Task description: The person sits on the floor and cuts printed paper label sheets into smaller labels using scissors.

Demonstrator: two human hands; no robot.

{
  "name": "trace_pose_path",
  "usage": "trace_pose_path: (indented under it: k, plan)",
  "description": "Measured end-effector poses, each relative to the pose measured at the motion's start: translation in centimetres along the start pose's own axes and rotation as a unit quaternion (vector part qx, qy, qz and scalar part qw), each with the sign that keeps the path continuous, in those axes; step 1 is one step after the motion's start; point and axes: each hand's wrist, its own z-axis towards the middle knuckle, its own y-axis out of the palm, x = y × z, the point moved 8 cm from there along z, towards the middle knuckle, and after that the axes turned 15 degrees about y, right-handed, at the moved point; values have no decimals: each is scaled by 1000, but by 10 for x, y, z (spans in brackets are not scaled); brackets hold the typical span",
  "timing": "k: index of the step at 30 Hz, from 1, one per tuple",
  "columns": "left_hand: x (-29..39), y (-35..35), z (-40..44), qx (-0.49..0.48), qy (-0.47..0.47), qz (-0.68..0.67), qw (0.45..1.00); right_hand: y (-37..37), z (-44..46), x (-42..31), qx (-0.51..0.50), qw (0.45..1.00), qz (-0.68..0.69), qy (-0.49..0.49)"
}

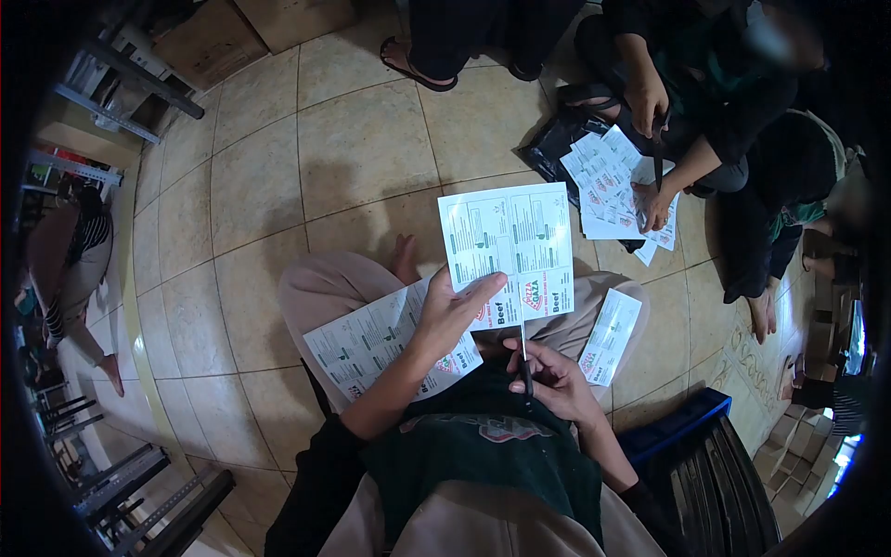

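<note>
My left hand (453, 311) is closed on a printed label sheet (506, 227), thumb on top, held up over my lap. The sheet carries side-by-side "Pizza Gaza" "Beef" labels. At its lower edge, my right hand (561, 382) grips scissors (526, 367), whose blade meets the sheet between two labels. More printed sheets (357, 348) lie across my left thigh, partly beneath my left forearm. One separate label strip (613, 334) rests on my right knee.
A co-worker's hand (657, 206) touches a pile of cut labels (603, 181) on the tiled floor (362, 139). Other people sit at the right. A black crate with a blue rim (682, 418) stands by my right side. Metal shelving (121, 111) lines the left.
</note>
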Motion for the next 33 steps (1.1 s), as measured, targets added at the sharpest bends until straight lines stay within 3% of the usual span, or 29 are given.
trace_pose_path:
  k: [11,18,23,27,29,33]
  plan:
    - [0,4,-2,-24,-26,6,999,-3,8,-2,15,998,-7,-55]
    - [-4,1,-3,-28,-23,5,999,-2,8,-4,21,999,0,-40]
    - [-6,-2,-3,-6,-12,0,1000,-10,7,-5,111,987,-2,-115]
    - [-1,-2,-2,0,1,-2,1000,-10,11,-1,103,984,22,-147]
    - [-4,-4,-3,0,-4,-1,1000,-4,7,-16,112,980,-35,-162]
    - [-4,-4,-2,3,-6,-12,1000,-3,7,-20,91,990,-42,-96]
